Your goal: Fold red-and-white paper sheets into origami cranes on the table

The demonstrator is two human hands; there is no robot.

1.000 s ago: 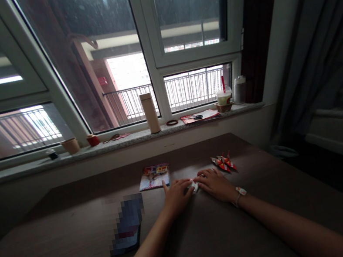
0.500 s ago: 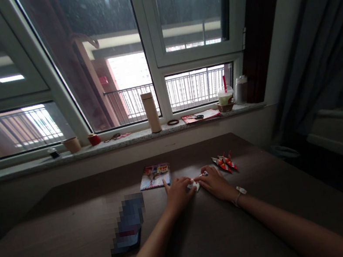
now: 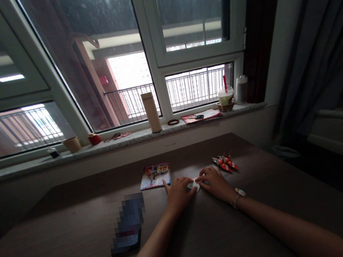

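Note:
A small piece of white folded paper with a bit of red lies on the brown table, between my two hands. My left hand holds its left side, fingers and thumb closed at the paper's edge. From the right, my right hand grips the other side with its fingertips, and a bracelet is on that wrist. The fingers cover part of the paper, so its full shape is hidden. Just beyond my right hand sit several red and white folded paper figures with pointed ends.
A colourful printed packet lies beyond my left hand. A dark phone-like object, partly pixelated, rests left of my left forearm. On the windowsill stand a beige bottle, a paper cup, a drink with a red straw and scissors on papers.
My right hand has shifted slightly, its fingers now more curled at the paper. The left hand stays nearly in place.

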